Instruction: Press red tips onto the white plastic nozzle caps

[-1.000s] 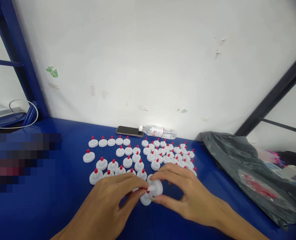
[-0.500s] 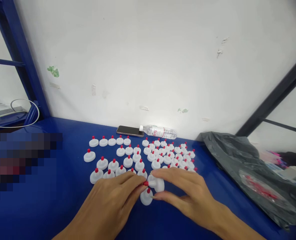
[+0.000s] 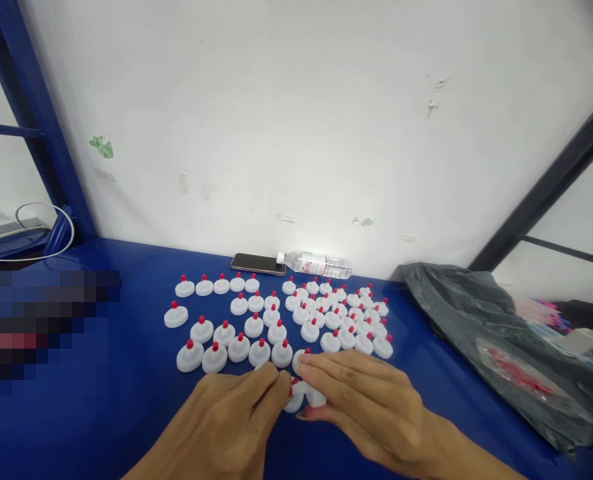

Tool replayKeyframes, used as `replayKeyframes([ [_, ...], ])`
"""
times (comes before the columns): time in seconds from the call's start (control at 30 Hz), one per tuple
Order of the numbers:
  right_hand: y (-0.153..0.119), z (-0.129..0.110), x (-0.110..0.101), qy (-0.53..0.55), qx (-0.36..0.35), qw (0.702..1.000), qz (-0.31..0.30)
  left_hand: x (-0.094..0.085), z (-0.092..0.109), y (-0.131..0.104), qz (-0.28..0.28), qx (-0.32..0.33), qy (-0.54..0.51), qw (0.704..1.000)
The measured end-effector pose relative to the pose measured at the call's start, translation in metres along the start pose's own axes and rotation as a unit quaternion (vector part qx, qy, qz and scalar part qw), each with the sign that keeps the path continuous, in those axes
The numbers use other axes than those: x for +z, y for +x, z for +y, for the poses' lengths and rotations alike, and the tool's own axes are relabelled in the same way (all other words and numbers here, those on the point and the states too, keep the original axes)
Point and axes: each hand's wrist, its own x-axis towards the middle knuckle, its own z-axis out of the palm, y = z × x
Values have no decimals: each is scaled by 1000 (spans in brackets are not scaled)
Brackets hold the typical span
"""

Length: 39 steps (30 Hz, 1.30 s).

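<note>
Both my hands meet low in the middle over a blue table [image 3: 101, 400]. My left hand [image 3: 226, 420] pinches a small red tip with thumb and forefinger. My right hand [image 3: 366, 407] holds a white cap piece [image 3: 312, 396] with its fingers stretched over it. A second white cap [image 3: 294, 400] lies right under the fingertips of both hands. Beyond my hands stand several white caps with red tips [image 3: 276, 320], set in rows on the table.
A phone [image 3: 259, 264] and a lying water bottle [image 3: 316, 265] rest against the white wall. A dark plastic bag [image 3: 501, 353] with red bits covers the table's right side. A white cable [image 3: 36, 230] loops by the blue post at the left.
Both hands have drawn nearer to me and lower, still together on the white cap. More of the front row of caps shows beyond the fingers.
</note>
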Motion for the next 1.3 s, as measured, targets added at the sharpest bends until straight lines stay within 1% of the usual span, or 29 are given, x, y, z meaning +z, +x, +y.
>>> replayKeyframes([
  [0.1,0,-1,2,-22,-26,999,20,3,0,-3,20,13,-14,1000],
  [0.17,0,0,4,-27,-22,999,21,4,-1,-4,31,26,-27,999],
  [0.23,0,1,6,-19,-9,1000,17,2,0,-1,36,21,-31,999],
  [0.33,0,2,10,-4,-1,1000,-9,-5,6,6,26,12,-17,999],
  [0.4,0,2,12,5,9,1000,-18,-9,9,9,7,16,-8,1000],
  [0.47,-1,4,12,18,50,998,-20,-10,9,10,-5,22,3,1000],
  [0.53,-2,9,10,26,128,991,-37,-9,7,10,-13,22,17,1000],
  [0.63,-3,17,7,34,256,961,-100,-8,2,10,-3,18,32,999],
  [0.7,-3,23,5,35,317,936,-147,-10,-2,10,11,11,33,999],
  [0.77,-3,26,4,48,358,915,-179,-14,-8,10,11,1,34,999],
  [0.83,-3,28,4,65,382,901,-195,-20,-17,8,-4,-9,34,999],
  [0.97,-2,27,6,79,393,885,-236,-35,-42,3,-47,-54,74,995],
  [1.03,-1,25,7,91,388,885,-240,-42,-54,2,-61,-81,110,989],
  [1.1,0,23,7,101,377,892,-228,-49,-63,3,-71,-121,148,979],
  [1.2,1,20,6,111,369,898,-211,-56,-75,-1,-96,-194,211,953],
  [1.23,1,20,5,117,366,900,-205,-57,-81,-5,-115,-210,227,944],
  [1.3,1,19,5,130,348,907,-199,-59,-94,-20,-183,-214,240,929],
])
